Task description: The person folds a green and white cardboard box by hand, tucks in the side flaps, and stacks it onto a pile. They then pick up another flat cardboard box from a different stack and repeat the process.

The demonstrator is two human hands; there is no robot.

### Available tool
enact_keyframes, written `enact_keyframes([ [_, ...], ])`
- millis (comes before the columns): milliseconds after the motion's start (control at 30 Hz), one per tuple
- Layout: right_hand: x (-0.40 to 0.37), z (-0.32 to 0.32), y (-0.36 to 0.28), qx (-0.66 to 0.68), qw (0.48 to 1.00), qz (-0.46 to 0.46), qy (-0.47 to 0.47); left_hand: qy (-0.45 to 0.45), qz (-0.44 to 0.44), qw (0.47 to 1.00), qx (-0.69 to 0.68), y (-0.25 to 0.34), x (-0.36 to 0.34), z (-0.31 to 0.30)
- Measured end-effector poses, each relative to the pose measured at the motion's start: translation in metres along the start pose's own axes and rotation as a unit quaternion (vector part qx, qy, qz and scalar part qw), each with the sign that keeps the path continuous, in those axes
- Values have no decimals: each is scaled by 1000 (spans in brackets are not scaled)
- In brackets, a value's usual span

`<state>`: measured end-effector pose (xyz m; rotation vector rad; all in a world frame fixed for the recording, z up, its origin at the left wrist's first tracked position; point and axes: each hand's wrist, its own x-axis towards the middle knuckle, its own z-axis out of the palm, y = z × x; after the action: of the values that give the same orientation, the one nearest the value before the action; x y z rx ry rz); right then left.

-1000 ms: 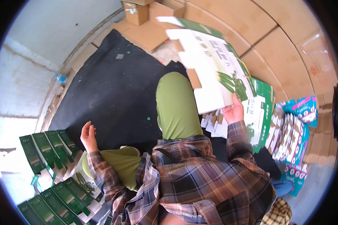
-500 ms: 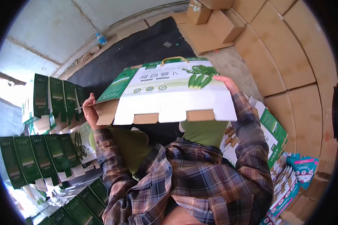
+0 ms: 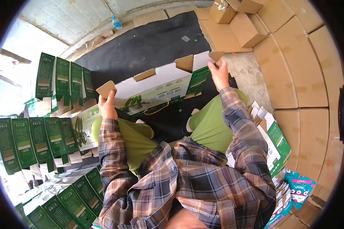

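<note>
A white-and-green radish carton is held upside down in front of me, its flaps along the upper edge and its yellow cord handle hanging below. My left hand pinches the brown end flap at the carton's left. At the right end, my right hand has its fingers and thumb at the corner by another brown flap. Part of that grip is hidden.
Rows of green cartons stand to my left. Folded cartons lean at my right, beside teal-and-pink packaging. Stacked brown boxes line the right side. Black sheeting covers the floor ahead, with a water bottle beyond.
The carton has turned over, so its handle went from the top to the bottom and its flaps now face up. Both hands have shifted to the flap edge.
</note>
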<state>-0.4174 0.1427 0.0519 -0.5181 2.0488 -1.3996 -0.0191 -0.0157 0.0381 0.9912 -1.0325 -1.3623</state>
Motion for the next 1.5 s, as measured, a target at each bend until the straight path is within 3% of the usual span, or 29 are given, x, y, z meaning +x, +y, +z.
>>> enact_keyframes([
  [67, -8, 22, 2, -161, 957, -207, 126, -18, 5, 1000, -6, 8, -7, 1],
  [133, -23, 38, -10, -170, 946, -248, 118, -55, -23, 998, 8, 12, -13, 0],
  [200, -27, 48, -11, -213, 935, -250, 132, -88, -20, 996, 29, 10, -12, -8],
  [300, -28, 56, -15, -195, 959, -171, 111, -150, 17, 975, 165, 13, -15, -14],
  [433, -22, 56, -1, -177, 963, -182, 93, -148, 47, 980, 122, 15, -17, -7],
  [467, -19, 52, 3, -135, 961, -226, 86, -144, 49, 981, 122, 12, -15, -8],
  [533, -13, 44, 8, -33, 955, -290, 59, -32, 32, 998, 50, 13, -16, -3],
  [600, -19, 28, -1, 123, 972, -193, -54, -1, 54, 998, 41, 15, -13, -2],
  [767, -32, 7, -26, 170, 960, -195, -110, 80, 75, 994, -19, 20, -6, -2],
  [867, -29, 4, -22, 254, 944, -131, -168, 123, 51, 991, -31, 22, -5, -6],
  [933, -35, 4, -22, 267, 947, -28, -176, 142, 27, 989, -33, 19, -3, -13],
  [1033, -29, 4, -6, 255, 946, -37, -196, 152, 51, 987, 22, 9, 8, -28],
  [1100, -32, 4, -8, 261, 942, -20, -210, 164, 158, 944, 237, 7, 15, -37],
  [1133, -34, 4, -9, 256, 943, -11, -210, 164, 158, 945, 237, 22, 10, -25],
  [1167, -35, 3, -10, 251, 945, -1, -210, 165, 207, 822, 505, 37, 4, -12],
  [1200, -35, 2, -11, 251, 945, -2, -209, 152, 239, 625, 727, 51, -2, 6],
  [1233, -37, 2, -12, 244, 946, -3, -213, 134, 196, 595, 768, 55, -2, 18],
  [1267, -39, 2, -10, 236, 947, -3, -217, 132, 194, 594, 769, 53, 2, 21],
  [1333, -41, 2, -8, 235, 947, -1, -219, 45, 307, 623, 718, 54, 11, 32],
  [1367, -42, -1, -6, 233, 947, 2, -219, 0, 296, 667, 684, 55, 10, 38],
  [1400, -43, -3, -7, 232, 949, 2, -215, -4, 297, 669, 682, 50, 13, 40],
  [1467, -47, -2, -9, 227, 951, 4, -212, -111, 306, 794, 514, 42, 19, 38],
  [1500, -46, -3, -8, 227, 951, 5, -210, -105, 298, 816, 485, 41, 18, 39],
])
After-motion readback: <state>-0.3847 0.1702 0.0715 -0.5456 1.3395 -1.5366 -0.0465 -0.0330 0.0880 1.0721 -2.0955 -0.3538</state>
